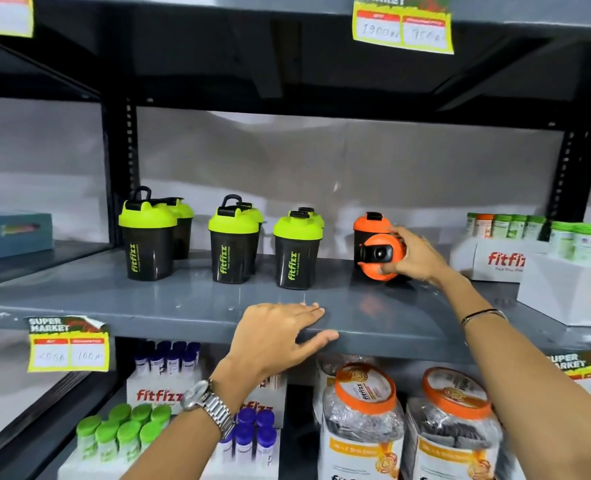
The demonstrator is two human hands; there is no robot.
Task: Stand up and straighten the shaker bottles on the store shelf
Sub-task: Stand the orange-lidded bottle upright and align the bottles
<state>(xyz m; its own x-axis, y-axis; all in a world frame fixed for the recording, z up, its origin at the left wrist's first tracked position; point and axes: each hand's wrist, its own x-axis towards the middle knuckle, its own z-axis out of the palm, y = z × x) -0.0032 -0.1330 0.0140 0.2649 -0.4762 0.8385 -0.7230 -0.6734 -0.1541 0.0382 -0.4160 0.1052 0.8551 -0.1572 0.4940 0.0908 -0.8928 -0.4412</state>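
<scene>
Right hand [412, 255]: closes around the orange-lidded shaker [377, 256], which lies on its side, lid facing the shelf's front edge, probably to tip it upright.
Left hand [277, 332]: open, flat on the shelf [169, 306] front edge, seemingly for balance.
Shaker: black body mostly hidden, toward the shelf's right end.
Green-lidded shakers [226, 237]: upright, in rows.
</scene>
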